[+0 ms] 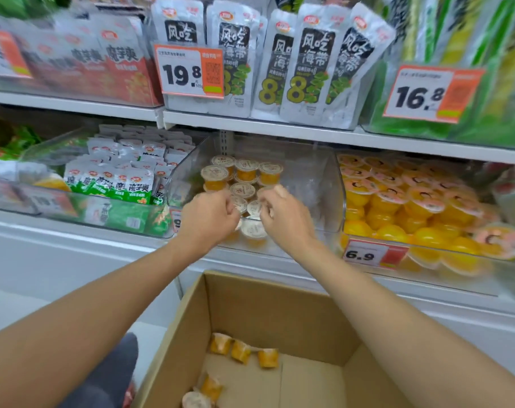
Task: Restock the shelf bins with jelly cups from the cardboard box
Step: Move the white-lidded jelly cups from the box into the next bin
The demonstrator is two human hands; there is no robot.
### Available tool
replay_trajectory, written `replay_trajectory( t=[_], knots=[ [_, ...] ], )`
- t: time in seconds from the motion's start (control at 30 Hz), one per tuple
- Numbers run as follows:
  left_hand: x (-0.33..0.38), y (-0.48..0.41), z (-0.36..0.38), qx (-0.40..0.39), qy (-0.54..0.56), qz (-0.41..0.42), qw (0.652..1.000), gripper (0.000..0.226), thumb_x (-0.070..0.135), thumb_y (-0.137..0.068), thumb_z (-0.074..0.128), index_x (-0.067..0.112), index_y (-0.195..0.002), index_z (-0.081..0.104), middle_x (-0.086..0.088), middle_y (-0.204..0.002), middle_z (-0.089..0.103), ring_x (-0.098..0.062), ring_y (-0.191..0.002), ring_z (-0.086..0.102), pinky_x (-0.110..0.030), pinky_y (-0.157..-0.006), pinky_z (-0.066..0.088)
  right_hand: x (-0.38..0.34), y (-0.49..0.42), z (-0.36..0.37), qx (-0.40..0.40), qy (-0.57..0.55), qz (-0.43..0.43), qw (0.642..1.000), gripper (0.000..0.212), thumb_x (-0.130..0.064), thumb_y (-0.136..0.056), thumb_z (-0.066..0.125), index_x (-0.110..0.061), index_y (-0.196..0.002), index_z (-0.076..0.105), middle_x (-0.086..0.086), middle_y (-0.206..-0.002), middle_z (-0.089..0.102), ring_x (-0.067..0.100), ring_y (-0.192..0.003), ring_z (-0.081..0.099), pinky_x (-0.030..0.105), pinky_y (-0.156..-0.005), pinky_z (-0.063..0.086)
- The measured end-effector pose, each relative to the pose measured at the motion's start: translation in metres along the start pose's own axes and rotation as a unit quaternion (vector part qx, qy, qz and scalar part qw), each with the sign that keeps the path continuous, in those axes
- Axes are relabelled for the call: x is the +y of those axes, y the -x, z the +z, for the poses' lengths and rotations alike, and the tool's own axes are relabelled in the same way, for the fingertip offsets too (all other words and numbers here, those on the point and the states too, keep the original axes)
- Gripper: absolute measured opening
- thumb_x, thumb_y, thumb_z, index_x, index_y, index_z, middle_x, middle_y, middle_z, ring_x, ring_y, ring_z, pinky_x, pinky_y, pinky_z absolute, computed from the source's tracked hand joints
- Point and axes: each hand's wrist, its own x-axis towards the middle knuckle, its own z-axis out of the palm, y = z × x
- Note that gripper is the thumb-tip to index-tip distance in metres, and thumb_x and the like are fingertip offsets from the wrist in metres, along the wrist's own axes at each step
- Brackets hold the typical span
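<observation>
Store shelf (pixel 250 129) up top, with a clear bin (pixel 318 184) at 12 o'clock half full of jelly cups (pixel 246 172). Left hand (pixel 207 217) and right hand (pixel 282 214) are both curled over its front cups, can't tell if they're gripping any. Cardboard box (pixel 274 307) at 6 o'clock has a few cups left.

price tags (pixel 188 72) 19.8, 16.8, 6.9

l hand (pixel 209 217) curled, r hand (pixel 282 217) curled, arms fwd
</observation>
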Motion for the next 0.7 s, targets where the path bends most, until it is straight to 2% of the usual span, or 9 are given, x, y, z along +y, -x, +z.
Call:
replay_trajectory(
  t=[0.07,0.17,0.27,0.37,0.43,0.53,0.6,0.7],
  knots=[
    [0.006,0.033,0.004,-0.039,-0.004,0.023,0.999,0.015,0.025,-0.081,0.055,0.017,-0.069,0.049,0.003,-0.060,0.052,-0.022,-0.064,0.052,-0.029,-0.049,0.029,-0.005,0.034,0.002,-0.019,-0.004,-0.010,1.000,0.013,-0.012,-0.088,0.053,-0.013,-0.098,0.062,0.004,-0.098,0.059,0.028,-0.075,0.059,0.032,-0.056,0.039],
    [-0.001,0.073,0.028,-0.162,-0.042,0.014,0.986,0.012,0.027,-0.082,0.052,0.018,-0.074,0.051,0.003,-0.073,0.059,-0.023,-0.076,0.058,-0.029,-0.057,0.033,0.004,0.089,0.022,-0.151,-0.009,0.017,0.988,0.015,-0.016,-0.090,0.049,-0.016,-0.101,0.061,0.002,-0.103,0.059,0.026,-0.088,0.060,0.033,-0.069,0.042],
    [-0.026,0.102,0.071,-0.303,-0.099,-0.017,0.948,0.013,0.030,-0.085,0.053,0.018,-0.087,0.056,-0.003,-0.096,0.064,-0.024,-0.092,0.060,-0.031,-0.071,0.048,0.033,0.147,0.054,-0.319,0.004,0.071,0.945,0.027,-0.019,-0.091,0.047,-0.020,-0.113,0.063,0.001,-0.115,0.058,0.024,-0.104,0.059,0.034,-0.086,0.046],
    [-0.061,0.124,0.128,-0.404,-0.121,-0.076,0.903,0.024,0.031,-0.088,0.056,0.015,-0.105,0.060,-0.006,-0.112,0.064,-0.025,-0.102,0.061,-0.034,-0.082,0.052,0.068,0.202,0.089,-0.421,0.010,0.149,0.895,0.033,-0.018,-0.090,0.048,-0.019,-0.119,0.062,0.003,-0.121,0.057,0.026,-0.113,0.056,0.034,-0.094,0.047],
    [-0.078,0.135,0.166,-0.446,-0.125,-0.115,0.879,0.036,0.029,-0.091,0.055,0.011,-0.123,0.056,-0.011,-0.125,0.060,-0.027,-0.113,0.058,-0.033,-0.090,0.050,0.085,0.228,0.111,-0.462,0.013,0.184,0.868,0.035,-0.017,-0.089,0.048,-0.017,-0.122,0.061,0.007,-0.125,0.056,0.027,-0.117,0.055,0.035,-0.096,0.047],
    [-0.096,0.151,0.214,-0.470,-0.076,-0.188,0.859,0.064,0.026,-0.094,0.054,0.004,-0.148,0.028,-0.016,-0.147,0.041,-0.029,-0.134,0.043,-0.031,-0.108,0.037,0.098,0.252,0.145,-0.506,0.016,0.196,0.840,0.045,-0.015,-0.089,0.050,-0.016,-0.134,0.050,0.009,-0.138,0.049,0.029,-0.128,0.045,0.037,-0.105,0.040],
    [-0.106,0.161,0.240,-0.477,-0.055,-0.220,0.849,0.070,0.026,-0.097,0.051,0.003,-0.152,0.015,-0.016,-0.154,0.030,-0.029,-0.141,0.032,-0.031,-0.114,0.029,0.102,0.261,0.168,-0.513,0.005,0.195,0.836,0.058,-0.016,-0.089,0.053,-0.015,-0.145,0.036,0.008,-0.151,0.036,0.029,-0.138,0.034,0.038,-0.112,0.031],
    [-0.119,0.178,0.267,-0.495,-0.042,-0.229,0.837,0.073,0.028,-0.097,0.052,0.006,-0.153,0.010,-0.015,-0.159,0.015,-0.027,-0.148,0.015,-0.030,-0.118,0.018,0.109,0.271,0.201,-0.510,-0.037,0.210,0.833,0.076,-0.014,-0.091,0.052,-0.020,-0.154,0.011,0.000,-0.161,0.012,0.022,-0.149,0.011,0.040,-0.119,0.018]
  ],
)
